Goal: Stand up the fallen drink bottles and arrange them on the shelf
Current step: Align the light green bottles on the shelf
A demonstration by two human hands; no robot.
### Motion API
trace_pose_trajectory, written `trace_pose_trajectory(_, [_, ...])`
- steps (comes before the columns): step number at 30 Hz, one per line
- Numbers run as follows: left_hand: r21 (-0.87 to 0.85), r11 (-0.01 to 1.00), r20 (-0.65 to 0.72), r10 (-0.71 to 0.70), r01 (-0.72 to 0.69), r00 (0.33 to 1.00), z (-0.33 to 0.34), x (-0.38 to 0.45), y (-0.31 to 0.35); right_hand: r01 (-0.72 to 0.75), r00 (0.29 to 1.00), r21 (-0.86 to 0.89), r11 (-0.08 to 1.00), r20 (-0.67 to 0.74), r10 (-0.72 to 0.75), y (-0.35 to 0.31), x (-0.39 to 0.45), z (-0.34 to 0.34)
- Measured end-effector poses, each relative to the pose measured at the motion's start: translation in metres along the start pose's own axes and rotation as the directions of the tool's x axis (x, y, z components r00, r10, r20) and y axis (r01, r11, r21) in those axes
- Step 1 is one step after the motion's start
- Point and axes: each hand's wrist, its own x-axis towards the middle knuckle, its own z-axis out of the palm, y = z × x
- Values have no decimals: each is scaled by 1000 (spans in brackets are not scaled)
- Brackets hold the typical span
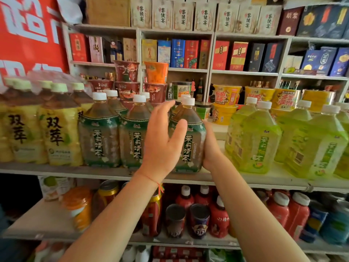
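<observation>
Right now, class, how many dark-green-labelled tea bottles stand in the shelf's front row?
3: the leftmost bottle, the middle bottle and the rightmost bottle, between the left hand and right hand. White caps behind suggest more, partly hidden.

soft even daylight, dim lower shelves, edges bowed by the wide lens, slight overall blur.

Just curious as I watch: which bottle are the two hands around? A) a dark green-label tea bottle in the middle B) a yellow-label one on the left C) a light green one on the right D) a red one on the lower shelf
A: left hand and right hand flank the upright dark green-label bottle.
</observation>
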Motion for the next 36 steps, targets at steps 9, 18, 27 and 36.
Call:
trace_pose_trajectory(9, [622,778,9,108,-90,994,-38,9,-75,16,994,25,1000,-105,-13,9,3,29])
trace_pose_trajectory(18, [259,845,-23,490,-469,871,17,-4,-22,590,570,-536,604,-253,-782,-42,-52,9])
trace_pose_trajectory(27, [194,970,305,80,-145,949,166,-8,16,237,828,-365,901,-409,-383,-60,-43,-146])
trace_pose_trajectory(36, [146,981,215,-155,125,964,206,-3,33,111,984,-35,993,-136,-114,-61,-17,-175])
